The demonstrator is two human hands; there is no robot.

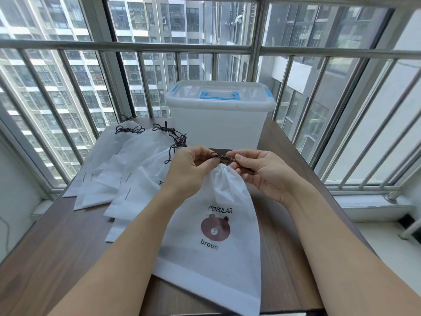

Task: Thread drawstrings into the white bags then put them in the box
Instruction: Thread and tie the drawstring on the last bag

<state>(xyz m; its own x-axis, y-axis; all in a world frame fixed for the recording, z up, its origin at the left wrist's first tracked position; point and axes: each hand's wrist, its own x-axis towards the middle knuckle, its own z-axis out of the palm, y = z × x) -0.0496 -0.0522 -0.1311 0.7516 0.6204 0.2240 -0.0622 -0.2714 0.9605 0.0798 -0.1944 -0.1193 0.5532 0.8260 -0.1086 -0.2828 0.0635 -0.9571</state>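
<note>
The left hand (190,171) and the right hand (262,172) both pinch the dark drawstring (222,158) at the gathered mouth of a white bag (211,236), which lies on the table (57,258) below them. Beyond the hands stands the lidded box (219,117); other white bags (127,169) lie fanned left of the left hand

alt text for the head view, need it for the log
Both hands, left hand and right hand, pinch a dark drawstring at the gathered top of a white bag printed with a brown bear, lying on a wooden table. More white bags lie fanned out to the left; a lidded translucent box stands behind.
</note>
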